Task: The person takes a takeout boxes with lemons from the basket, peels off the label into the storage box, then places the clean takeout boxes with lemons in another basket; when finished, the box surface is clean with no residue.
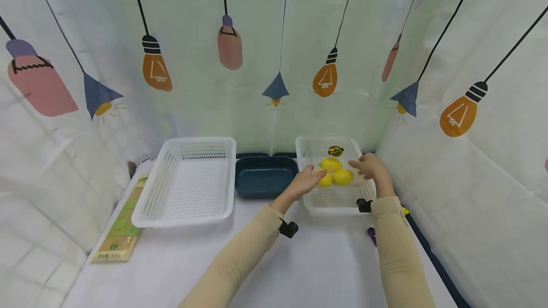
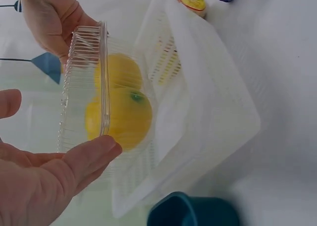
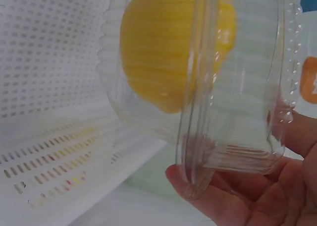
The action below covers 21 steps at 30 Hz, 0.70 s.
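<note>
Both hands hold a clear plastic clamshell box [image 1: 351,150] over the right white basket [image 1: 331,199]. Several yellow lemons [image 1: 342,177] show through its walls, and a dark and yellow sticker [image 1: 336,151] is on it. My left hand [image 2: 44,181] grips the box's left side, with fingertips at the rim where lid and base meet. On the opposite side, my right hand [image 3: 262,191] holds a corner, its fingers curled round the rim. The box is tilted in both wrist views. Whether it touches the basket, I cannot tell.
A larger white basket [image 1: 184,189] stands left, beside a dark blue tray [image 1: 266,194]. A green and yellow packet [image 1: 122,225] lies at the table's left edge. Near the right forearm are a small purple item [image 1: 371,233] and a yellow one [image 1: 405,211]. Printed curtains surround the table.
</note>
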Motion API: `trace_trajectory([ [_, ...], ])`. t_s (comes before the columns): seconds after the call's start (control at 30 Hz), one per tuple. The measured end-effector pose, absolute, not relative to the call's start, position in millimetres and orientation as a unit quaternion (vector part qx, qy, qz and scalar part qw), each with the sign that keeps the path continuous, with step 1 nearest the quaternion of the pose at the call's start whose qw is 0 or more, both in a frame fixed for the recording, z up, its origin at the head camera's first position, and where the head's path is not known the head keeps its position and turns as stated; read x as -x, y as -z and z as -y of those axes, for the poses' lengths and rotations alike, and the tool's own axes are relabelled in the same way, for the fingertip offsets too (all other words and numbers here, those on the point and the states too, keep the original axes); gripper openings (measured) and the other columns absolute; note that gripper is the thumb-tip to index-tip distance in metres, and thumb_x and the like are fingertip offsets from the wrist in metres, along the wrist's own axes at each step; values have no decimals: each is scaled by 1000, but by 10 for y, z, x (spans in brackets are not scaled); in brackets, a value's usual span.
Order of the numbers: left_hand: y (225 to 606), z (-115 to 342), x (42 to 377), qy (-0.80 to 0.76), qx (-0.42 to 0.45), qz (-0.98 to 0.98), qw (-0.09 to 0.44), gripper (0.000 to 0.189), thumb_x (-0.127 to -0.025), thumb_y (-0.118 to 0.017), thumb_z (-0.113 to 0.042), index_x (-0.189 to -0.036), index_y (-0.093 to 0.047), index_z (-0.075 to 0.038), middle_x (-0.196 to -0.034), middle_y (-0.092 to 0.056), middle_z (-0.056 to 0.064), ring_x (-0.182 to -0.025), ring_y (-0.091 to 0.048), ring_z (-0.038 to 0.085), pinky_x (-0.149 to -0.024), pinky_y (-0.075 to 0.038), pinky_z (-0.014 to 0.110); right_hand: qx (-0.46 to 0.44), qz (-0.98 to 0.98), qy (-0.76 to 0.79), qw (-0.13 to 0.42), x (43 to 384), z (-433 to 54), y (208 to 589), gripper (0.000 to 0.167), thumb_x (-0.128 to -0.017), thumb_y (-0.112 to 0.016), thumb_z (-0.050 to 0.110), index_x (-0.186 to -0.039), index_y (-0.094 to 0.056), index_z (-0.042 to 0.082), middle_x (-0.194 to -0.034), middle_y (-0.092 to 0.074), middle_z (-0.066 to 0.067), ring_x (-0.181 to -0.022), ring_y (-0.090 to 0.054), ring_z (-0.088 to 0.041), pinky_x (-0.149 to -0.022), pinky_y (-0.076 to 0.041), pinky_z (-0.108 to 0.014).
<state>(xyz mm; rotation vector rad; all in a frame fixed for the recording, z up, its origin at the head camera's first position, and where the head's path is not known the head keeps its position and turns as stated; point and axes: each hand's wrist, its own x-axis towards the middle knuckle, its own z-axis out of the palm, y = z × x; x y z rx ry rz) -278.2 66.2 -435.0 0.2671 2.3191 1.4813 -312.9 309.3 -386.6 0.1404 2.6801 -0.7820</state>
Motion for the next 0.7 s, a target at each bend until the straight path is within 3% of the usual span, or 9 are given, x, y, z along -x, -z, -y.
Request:
trace_trajectory([
  [0.1,4313,-559,2736,-506,-95,-844,151,77,-98,-49,-57,-154,-32,-7,-151,-48,20,-134,-53,35,-108,-46,53,-43,-948,275,156,3076,-3010,3846,75,-103,-48,42,-149,-28,-14,-137,-54,-36,-121,-61,-44,-96,-55,-46],
  [0.23,4317,-414,2681,-480,-95,-868,88,68,-97,-54,-51,-147,-42,-5,-125,-66,19,-102,-67,28,-84,-56,41,-30,-955,272,118,2977,-2884,3868,75,-101,-51,44,-148,-34,-12,-128,-62,-33,-108,-69,-39,-88,-58,-43],
  [0.37,4329,-224,2573,-463,-93,-880,47,60,-95,-61,-44,-140,-50,-6,-106,-71,15,-78,-63,20,-66,-50,30,-17,-960,268,82,2831,-2733,3899,77,-99,-55,49,-146,-40,-10,-123,-67,-29,-90,-74,-30,-78,-59,-39],
  [0.5,4271,-14,2428,-463,-84,-882,24,55,-93,-66,-43,-136,-57,-11,-112,-72,14,-86,-67,22,-69,-54,32,-2,-958,282,56,2677,-2560,3876,80,-97,-56,53,-144,-42,-10,-128,-64,-30,-91,-74,-30,-82,-59,-42],
  [0.7,4186,284,2185,-484,-68,-872,5,55,-90,-68,-45,-136,-59,-14,-117,-72,13,-99,-69,27,-72,-57,35,8,-953,303,32,2454,-2299,3833,78,-96,-59,52,-142,-46,-10,-136,-59,-30,-113,-68,-39,-95,-55,-51],
])
